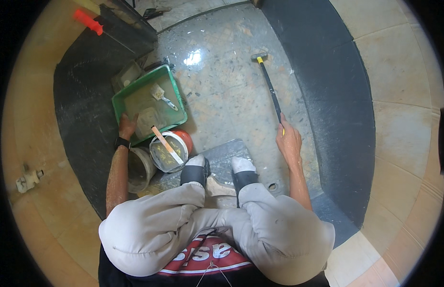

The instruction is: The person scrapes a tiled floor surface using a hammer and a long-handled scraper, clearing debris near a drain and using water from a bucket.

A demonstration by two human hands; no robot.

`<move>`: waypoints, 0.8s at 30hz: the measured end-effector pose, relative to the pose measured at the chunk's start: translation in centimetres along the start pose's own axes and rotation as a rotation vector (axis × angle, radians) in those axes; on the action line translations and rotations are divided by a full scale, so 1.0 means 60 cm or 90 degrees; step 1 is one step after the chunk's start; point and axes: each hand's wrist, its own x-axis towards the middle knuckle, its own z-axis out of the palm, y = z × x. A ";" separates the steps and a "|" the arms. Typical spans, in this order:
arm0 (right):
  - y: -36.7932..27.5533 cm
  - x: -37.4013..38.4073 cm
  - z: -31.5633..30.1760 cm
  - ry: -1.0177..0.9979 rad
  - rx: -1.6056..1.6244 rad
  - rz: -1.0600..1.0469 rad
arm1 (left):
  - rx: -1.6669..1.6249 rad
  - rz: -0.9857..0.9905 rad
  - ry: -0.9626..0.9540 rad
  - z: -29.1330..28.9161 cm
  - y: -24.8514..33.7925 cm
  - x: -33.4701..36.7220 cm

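My right hand (289, 139) is closed round the near end of a long-handled scraper (271, 86). Its handle is black with yellow ends, and a short grey crosswise head lies out on the wet floor. At the left, my left hand (127, 126) grips the near-left rim of a green tray (180, 98), thumb to the inside. Cloudy water stands in the tray, with a pale paint brush (163, 96) in it. Close to that hand is a white bucket (168, 152) of murky liquid, a flat wooden stick (166, 145) leaning across it.
A greyish bucket (139, 168) stands beside the white one, with an orange-red bucket (184, 138) behind it. Dark coated wall bases flank the wet grey floor (222, 81). A floor drain (272, 187) lies near my right foot. A red-handled tool (88, 22) shows upper left.
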 end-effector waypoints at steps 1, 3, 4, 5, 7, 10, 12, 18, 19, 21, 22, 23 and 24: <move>0.002 0.003 0.011 0.000 0.008 0.000 | -0.043 0.029 0.038 -0.015 0.003 -0.006; 0.013 0.009 0.027 0.000 0.009 0.006 | -0.138 0.079 0.090 -0.047 0.043 -0.039; 0.015 0.015 0.014 -0.002 -0.021 0.022 | -0.198 0.106 0.102 -0.054 0.083 -0.056; 0.017 0.026 0.008 -0.009 -0.048 0.035 | -0.251 0.118 0.102 -0.066 0.138 -0.091; 0.000 0.076 0.005 -0.005 -0.062 0.021 | -0.327 0.157 0.068 -0.108 0.233 -0.145; -0.055 0.170 -0.044 -0.052 -0.039 0.078 | -0.260 0.320 -0.108 -0.175 0.351 -0.216; -0.026 0.181 -0.066 -0.098 -0.011 0.054 | 0.002 0.560 -0.220 -0.149 0.424 -0.226; 0.013 0.063 -0.030 -0.155 0.227 0.120 | 0.204 0.846 -0.029 -0.112 0.492 -0.293; 0.013 0.045 -0.016 -0.129 0.246 0.112 | 0.217 0.836 -0.036 -0.120 0.491 -0.299; 0.000 0.009 -0.003 -0.061 0.282 0.109 | 0.235 0.836 -0.047 -0.126 0.500 -0.309; -0.006 0.005 -0.004 -0.090 0.265 0.167 | 0.241 0.831 -0.041 -0.129 0.499 -0.313; 0.008 0.011 0.004 -0.023 0.213 0.085 | 0.241 0.832 -0.046 -0.131 0.503 -0.316; 0.028 0.028 0.021 0.042 0.153 0.012 | 0.234 0.839 -0.059 -0.124 0.509 -0.315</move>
